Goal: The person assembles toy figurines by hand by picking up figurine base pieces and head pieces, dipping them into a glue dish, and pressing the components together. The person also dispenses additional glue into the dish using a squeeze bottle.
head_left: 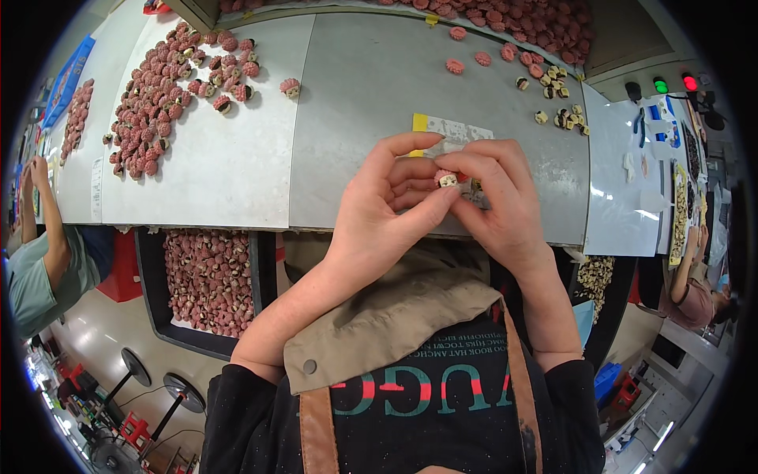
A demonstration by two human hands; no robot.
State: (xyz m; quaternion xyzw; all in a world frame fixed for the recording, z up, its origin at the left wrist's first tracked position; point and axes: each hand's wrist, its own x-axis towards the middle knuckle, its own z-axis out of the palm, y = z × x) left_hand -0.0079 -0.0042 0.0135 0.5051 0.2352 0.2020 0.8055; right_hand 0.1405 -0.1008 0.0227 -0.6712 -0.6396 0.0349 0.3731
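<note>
One pink-capped piece (448, 181): cream face marked dark, up at the fingertips over the grey worktop (359, 87); taken as clock centre.
Left hand (385, 212): half curled, forefinger lifted clear; thumb and bent fingers appear closed on the piece.
Right hand (507, 197): thumb and forefinger bent in close; whether they grip too, cannot tell.
Slip risk (judged): small piece, tip hold only; uneven pressure could roll it out and drop it.
Cap risk (judged): pressing off-centre could skew or part the pink cap from its cream base.
Piece vs hands: between both, at the left hand's 2 o'clock, at the right's 9 to 10.
White card, yellow edge (420, 126): 12 o'clock, just beyond the fingers.
Cream-and-dark pieces (561, 120): 2 o'clock, loosely clustered.
Pink rounds (482, 58): 12 to 1, scattered singly.
Pink-and-cream pieces in dark bin (209, 276): 8 o'clock, below worktop level.
Capped pile (150, 110): 9 to 10, well apart.
Pink heap (537, 25): 1 o'clock, farthest.
</note>
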